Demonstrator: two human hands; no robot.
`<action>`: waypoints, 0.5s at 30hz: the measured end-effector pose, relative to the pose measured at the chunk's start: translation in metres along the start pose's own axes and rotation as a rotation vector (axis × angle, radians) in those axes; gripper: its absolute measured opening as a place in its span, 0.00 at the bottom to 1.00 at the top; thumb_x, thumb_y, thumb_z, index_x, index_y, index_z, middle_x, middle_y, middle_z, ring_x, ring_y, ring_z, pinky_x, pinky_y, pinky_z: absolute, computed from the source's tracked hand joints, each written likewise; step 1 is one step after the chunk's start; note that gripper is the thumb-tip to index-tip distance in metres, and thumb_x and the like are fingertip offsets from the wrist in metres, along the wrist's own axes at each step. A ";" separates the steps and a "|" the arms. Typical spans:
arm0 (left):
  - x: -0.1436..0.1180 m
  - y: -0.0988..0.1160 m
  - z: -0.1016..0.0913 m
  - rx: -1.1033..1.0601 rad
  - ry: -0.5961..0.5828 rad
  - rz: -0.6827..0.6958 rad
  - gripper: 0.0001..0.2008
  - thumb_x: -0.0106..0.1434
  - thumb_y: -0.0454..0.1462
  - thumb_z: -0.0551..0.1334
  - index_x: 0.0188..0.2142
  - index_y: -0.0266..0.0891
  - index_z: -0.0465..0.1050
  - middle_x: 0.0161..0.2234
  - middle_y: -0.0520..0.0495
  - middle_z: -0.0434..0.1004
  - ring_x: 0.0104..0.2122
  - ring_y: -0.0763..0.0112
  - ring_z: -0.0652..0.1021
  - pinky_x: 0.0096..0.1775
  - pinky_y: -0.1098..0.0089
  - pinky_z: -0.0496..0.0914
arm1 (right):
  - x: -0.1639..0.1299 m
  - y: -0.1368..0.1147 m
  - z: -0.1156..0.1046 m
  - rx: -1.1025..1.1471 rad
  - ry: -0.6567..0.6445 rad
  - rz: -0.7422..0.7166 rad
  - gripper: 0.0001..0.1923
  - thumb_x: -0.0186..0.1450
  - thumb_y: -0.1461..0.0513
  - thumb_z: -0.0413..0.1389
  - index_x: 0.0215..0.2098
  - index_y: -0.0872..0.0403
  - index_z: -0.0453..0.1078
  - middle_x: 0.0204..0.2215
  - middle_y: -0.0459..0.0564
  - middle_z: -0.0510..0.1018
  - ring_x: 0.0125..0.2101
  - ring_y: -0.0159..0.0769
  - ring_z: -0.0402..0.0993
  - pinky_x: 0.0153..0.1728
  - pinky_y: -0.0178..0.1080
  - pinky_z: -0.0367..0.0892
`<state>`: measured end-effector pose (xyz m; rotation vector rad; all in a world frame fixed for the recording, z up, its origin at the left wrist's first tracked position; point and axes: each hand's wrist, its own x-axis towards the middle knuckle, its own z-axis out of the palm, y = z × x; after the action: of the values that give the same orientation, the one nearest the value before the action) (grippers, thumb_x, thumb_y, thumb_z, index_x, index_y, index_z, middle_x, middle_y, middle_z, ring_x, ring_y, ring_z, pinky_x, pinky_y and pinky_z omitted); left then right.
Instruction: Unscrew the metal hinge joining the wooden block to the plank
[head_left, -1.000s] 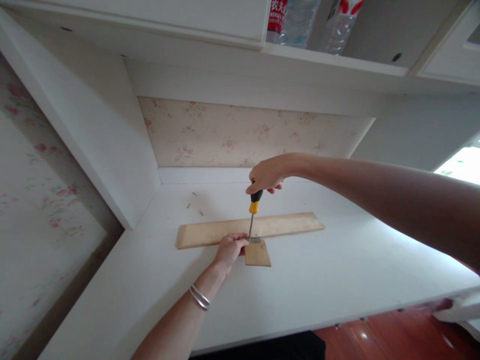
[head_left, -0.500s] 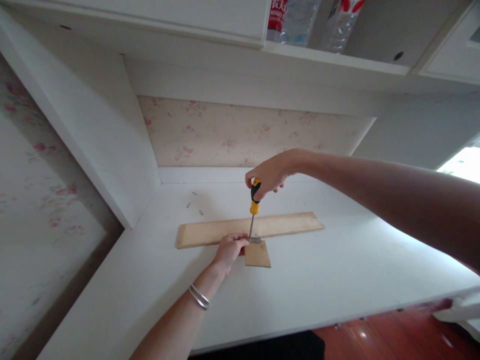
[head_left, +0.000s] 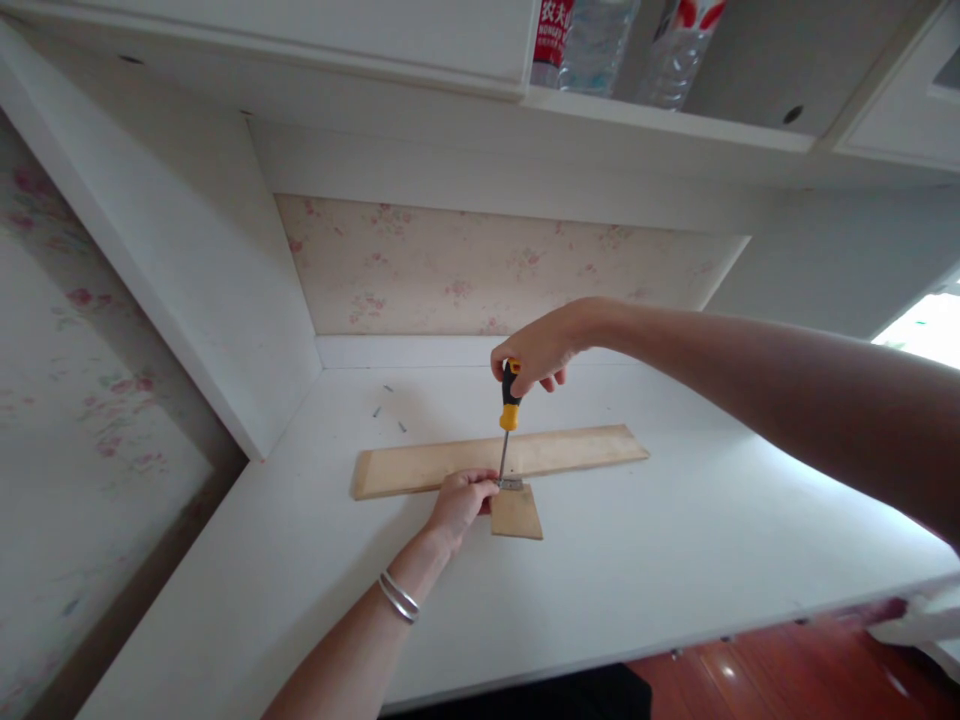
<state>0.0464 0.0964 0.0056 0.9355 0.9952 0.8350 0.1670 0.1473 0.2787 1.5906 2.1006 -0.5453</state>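
Observation:
A long wooden plank [head_left: 570, 447] lies across the white desk [head_left: 675, 540]. A small wooden piece [head_left: 516, 514] sits against its near edge, with a small metal bracket [head_left: 511, 484] at the joint. My right hand [head_left: 536, 347] grips the black and yellow handle of a screwdriver [head_left: 508, 415], held upright with its tip down at the bracket. My left hand [head_left: 459, 500] rests on the plank's near edge just left of the bracket, fingers pinched around the screwdriver's tip. What lies under the fingertips is hidden.
Three small screws [head_left: 389, 406] lie on the desk behind the plank at the left. A white side panel [head_left: 187, 270] closes the left. Above, a shelf holds water bottles [head_left: 592, 45]. Floral wallpaper [head_left: 480, 265] backs the alcove. Wood floor [head_left: 787, 665] shows beyond the desk's near edge.
My right hand has shifted its grip on the screwdriver handle, which shows more and sits slightly differently. My left hand stays at the tip. The small wooden piece moved slightly nearer.

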 end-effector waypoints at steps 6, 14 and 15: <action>0.001 -0.001 0.000 0.007 -0.010 0.004 0.15 0.48 0.33 0.63 0.38 0.33 0.76 0.34 0.42 0.78 0.33 0.66 0.76 0.35 0.67 0.71 | 0.001 0.000 -0.001 0.011 -0.044 0.047 0.23 0.57 0.46 0.55 0.39 0.55 0.69 0.27 0.53 0.75 0.25 0.39 0.73 0.26 0.41 0.66; 0.003 -0.002 0.000 0.005 -0.019 0.012 0.14 0.48 0.32 0.62 0.36 0.33 0.77 0.33 0.43 0.78 0.30 0.68 0.76 0.33 0.69 0.71 | 0.000 0.001 0.001 0.079 -0.035 -0.006 0.24 0.55 0.47 0.59 0.45 0.50 0.68 0.34 0.51 0.76 0.30 0.39 0.73 0.28 0.40 0.67; 0.003 -0.002 0.000 0.001 -0.013 0.012 0.14 0.47 0.32 0.62 0.36 0.33 0.76 0.33 0.43 0.78 0.31 0.68 0.76 0.33 0.69 0.71 | 0.001 0.001 0.001 0.060 -0.023 0.023 0.24 0.56 0.45 0.56 0.43 0.52 0.70 0.32 0.53 0.76 0.29 0.40 0.73 0.28 0.41 0.67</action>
<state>0.0475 0.0981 0.0024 0.9473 0.9796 0.8373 0.1681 0.1477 0.2777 1.6315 2.0642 -0.6208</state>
